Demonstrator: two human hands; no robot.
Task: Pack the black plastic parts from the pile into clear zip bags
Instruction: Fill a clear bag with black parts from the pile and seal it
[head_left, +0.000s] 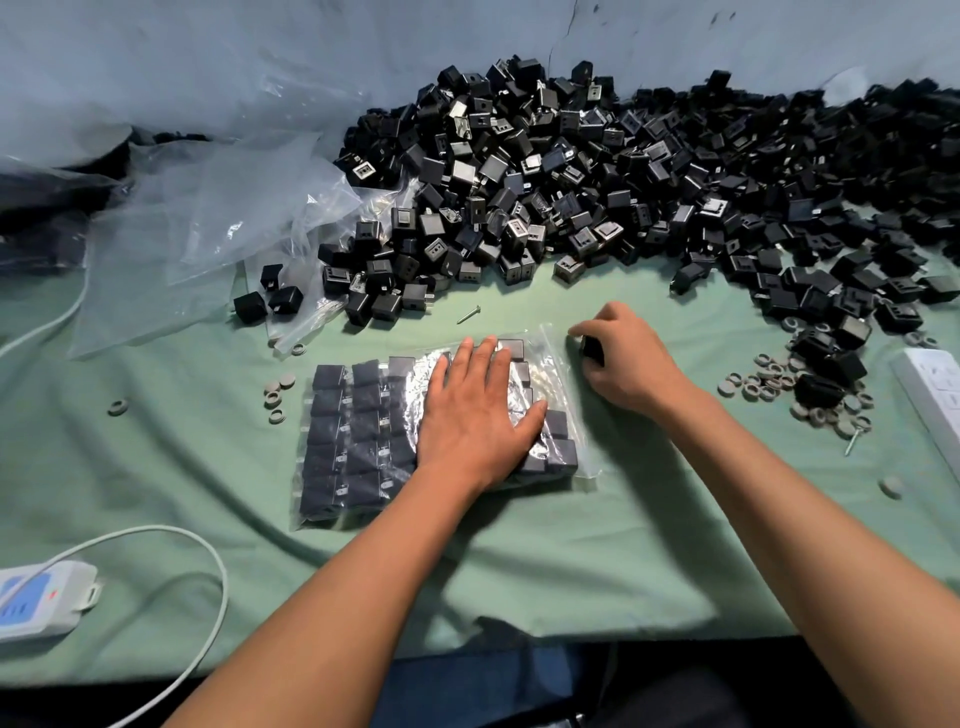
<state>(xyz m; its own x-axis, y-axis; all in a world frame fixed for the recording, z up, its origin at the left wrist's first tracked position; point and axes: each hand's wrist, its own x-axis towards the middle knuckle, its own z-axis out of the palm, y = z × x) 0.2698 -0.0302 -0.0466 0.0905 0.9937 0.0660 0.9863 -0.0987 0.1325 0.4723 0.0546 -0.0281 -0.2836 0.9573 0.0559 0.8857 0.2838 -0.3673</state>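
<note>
A clear zip bag (358, 426) lies flat on the green cloth, filled with rows of black plastic parts. My left hand (475, 415) presses flat on the bag's right half with straight fingers. My right hand (626, 358) is just right of the bag at its open edge, fingers curled round one black part (592, 349). The big pile of black parts (597, 171) spreads across the back and right of the table.
Empty clear bags (208, 223) lie crumpled at the back left. Grey rings (769, 382) are scattered right of my hand and a few left of the bag. White power strips sit at the left front (36, 603) and right edge (930, 384). A screw (468, 314) lies behind the bag.
</note>
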